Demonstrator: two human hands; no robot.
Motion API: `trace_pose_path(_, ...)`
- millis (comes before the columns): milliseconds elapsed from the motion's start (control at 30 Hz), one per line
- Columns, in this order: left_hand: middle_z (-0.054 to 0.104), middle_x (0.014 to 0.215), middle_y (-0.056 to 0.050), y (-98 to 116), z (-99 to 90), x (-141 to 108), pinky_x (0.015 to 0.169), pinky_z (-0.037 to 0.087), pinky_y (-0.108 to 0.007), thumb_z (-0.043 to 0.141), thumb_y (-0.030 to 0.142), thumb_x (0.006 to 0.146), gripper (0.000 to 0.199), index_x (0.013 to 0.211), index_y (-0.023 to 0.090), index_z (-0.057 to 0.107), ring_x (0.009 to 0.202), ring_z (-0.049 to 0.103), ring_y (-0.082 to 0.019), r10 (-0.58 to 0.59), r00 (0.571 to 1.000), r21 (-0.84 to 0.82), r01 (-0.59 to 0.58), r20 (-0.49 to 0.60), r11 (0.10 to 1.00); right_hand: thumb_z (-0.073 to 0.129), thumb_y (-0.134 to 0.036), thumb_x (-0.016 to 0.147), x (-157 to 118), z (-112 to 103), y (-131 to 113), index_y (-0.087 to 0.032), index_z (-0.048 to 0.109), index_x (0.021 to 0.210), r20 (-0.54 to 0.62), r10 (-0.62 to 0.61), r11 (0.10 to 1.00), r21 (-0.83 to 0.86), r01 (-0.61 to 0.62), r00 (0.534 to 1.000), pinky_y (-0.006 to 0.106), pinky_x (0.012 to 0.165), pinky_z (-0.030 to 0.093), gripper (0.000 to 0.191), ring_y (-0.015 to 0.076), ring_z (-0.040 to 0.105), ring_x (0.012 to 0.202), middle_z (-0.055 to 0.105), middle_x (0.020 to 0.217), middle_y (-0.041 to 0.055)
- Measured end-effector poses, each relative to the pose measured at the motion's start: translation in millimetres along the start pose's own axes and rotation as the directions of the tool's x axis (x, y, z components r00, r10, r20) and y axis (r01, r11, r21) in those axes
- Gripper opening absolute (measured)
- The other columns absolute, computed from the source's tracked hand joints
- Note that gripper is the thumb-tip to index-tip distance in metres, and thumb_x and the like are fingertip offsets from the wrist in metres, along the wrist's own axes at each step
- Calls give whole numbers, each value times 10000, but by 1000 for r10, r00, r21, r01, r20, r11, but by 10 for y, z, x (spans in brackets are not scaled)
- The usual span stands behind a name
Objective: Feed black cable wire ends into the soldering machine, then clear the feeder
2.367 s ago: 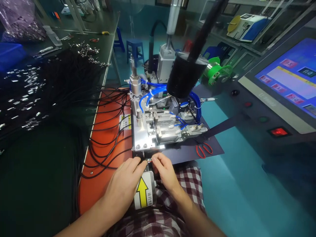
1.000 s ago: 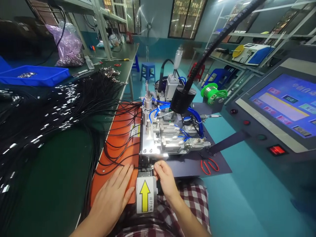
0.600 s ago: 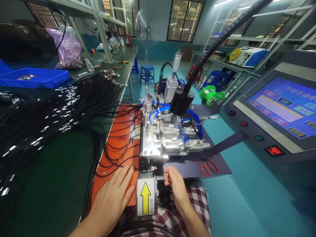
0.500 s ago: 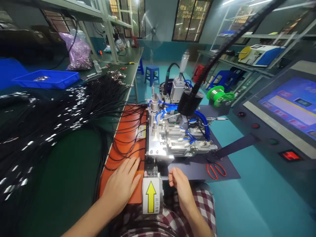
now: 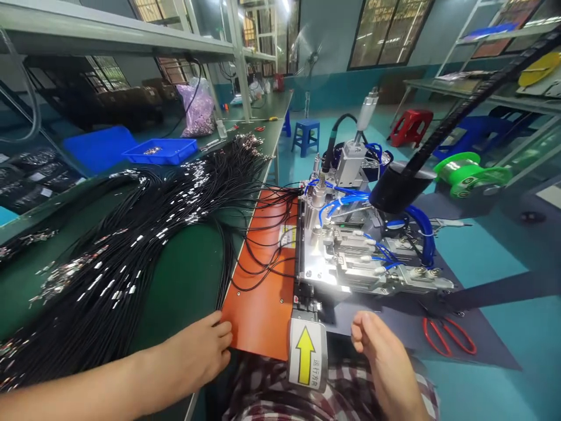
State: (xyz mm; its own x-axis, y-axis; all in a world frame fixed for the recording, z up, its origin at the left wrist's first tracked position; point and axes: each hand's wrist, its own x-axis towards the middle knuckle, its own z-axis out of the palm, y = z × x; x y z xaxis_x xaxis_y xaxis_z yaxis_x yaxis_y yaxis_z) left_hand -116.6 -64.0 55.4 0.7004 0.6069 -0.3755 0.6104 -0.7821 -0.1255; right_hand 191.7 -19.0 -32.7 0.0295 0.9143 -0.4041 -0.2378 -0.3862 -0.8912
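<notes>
My left hand (image 5: 208, 351) is at the table's edge, beside the lower corner of an orange plate (image 5: 263, 316). Its fingers are curled, and a strand of black cables (image 5: 224, 263) runs down to it; whatever lies inside the fingers is hidden. My right hand (image 5: 383, 356) hovers in front of the machine (image 5: 350, 257), fingers folded in, with nothing visible in them. Between the hands, a white label with a yellow arrow (image 5: 305, 355) marks the machine's front end. Several thin black cables (image 5: 258, 272) cross the orange plate into the machine's left side.
A large heap of black cables (image 5: 144, 240) spreads over the green table (image 5: 193, 263). Behind it are a blue tray (image 5: 162, 151) and a purple bag (image 5: 197, 108). Red-handled scissors (image 5: 449, 338) lie right of my right hand, below a green spool (image 5: 471, 174).
My left hand has moved off the cables on the orange plate, down and left to the table edge, its fingers now curled. The view has turned left. My right hand stays folded before the machine.
</notes>
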Motion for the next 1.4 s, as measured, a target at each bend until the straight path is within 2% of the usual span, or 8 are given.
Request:
trace_pose_path(200,593,753,-3,-232,-247,37,726,366,-296,585,77,752,188,613,200,560,768,519,-174,25,1000,-298,-24,0,954,581,-534,787,-70,40,-74,-194,523,711,28,-18,999,-38,19,999,229,543,329,353,111,382,559,467,617,-35)
trace_pose_path(367,612,752,43,-364,-441,60,832,364,-284,514,-10,746,244,722,222,585,732,527,-130,-24,999,-623,39,32,781,557,-508,816,-142,55,-142,-194,521,693,46,-36,996,-79,39,998,225,532,343,340,109,388,553,467,621,-30)
trace_pose_path(567,625,856,0,-392,-603,262,685,420,-229,418,235,908,135,908,210,551,780,571,-144,-463,878,-819,177,-120,547,626,-398,788,-300,260,-207,-230,580,1014,219,-82,991,-89,103,972,242,552,432,286,117,493,572,573,784,2)
trace_pose_path(667,598,767,8,-296,-491,421,619,417,-228,377,263,920,170,886,207,534,677,559,-139,-472,875,-784,218,-105,581,665,-302,751,-330,355,-235,-249,526,1161,236,-124,990,-30,135,964,257,602,465,436,120,538,630,608,917,30)
trace_pose_path(767,584,715,2,-145,-357,578,599,428,-246,348,249,916,200,874,209,539,634,553,-153,-455,880,-709,235,-135,665,663,-269,745,-306,383,-247,-197,613,927,193,-124,991,-14,129,973,262,628,463,202,129,560,627,617,717,5)
trace_pose_path(933,625,983,-73,165,-420,912,775,459,-330,396,248,888,230,1078,209,519,890,581,-220,-310,895,-673,15,-321,739,635,-227,757,-270,383,-217,-173,648,778,176,-131,982,-114,152,976,249,586,441,60,121,555,586,614,644,-6)
trace_pose_path(1133,627,809,1,264,-606,1266,623,423,-242,347,261,933,205,1068,229,498,708,578,-150,-281,944,-928,-62,-174,367,689,-226,712,-231,218,-252,-182,623,937,135,-165,985,-32,170,977,253,618,466,238,124,557,648,655,804,16)
trace_pose_path(1400,607,753,14,253,-484,1309,563,362,-228,420,311,917,157,939,218,545,638,508,-128,-358,927,-983,-52,-113,177,675,-332,767,-165,199,-283,-170,615,737,171,-111,974,215,73,979,210,547,397,175,82,480,542,588,649,-25)
